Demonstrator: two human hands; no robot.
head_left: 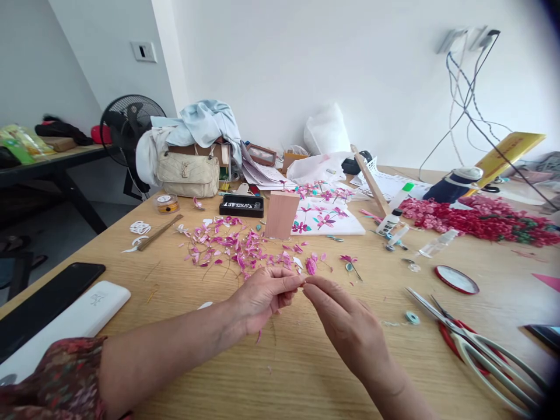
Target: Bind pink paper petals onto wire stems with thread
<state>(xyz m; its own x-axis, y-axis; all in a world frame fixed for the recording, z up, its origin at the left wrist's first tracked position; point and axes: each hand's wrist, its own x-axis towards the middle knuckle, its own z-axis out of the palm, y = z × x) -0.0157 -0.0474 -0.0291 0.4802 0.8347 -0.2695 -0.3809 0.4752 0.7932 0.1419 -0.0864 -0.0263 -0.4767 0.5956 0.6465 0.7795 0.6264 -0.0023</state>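
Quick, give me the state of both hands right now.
Left hand: fingers pinched shut on a small pink petal piece.
Right hand: fingertips pinched at the same piece; whether it grips it cannot be told.

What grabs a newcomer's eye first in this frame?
Front and centre, the left hand and right hand meet fingertip to fingertip, pinching something small between them. Just behind them pink petals lie scattered across the wooden table. At right sit a heap of red and pink flowers and, nearer, scissors.

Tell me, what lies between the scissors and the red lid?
Only bare wooden table separates the scissors from the red lid, as the head view shows.
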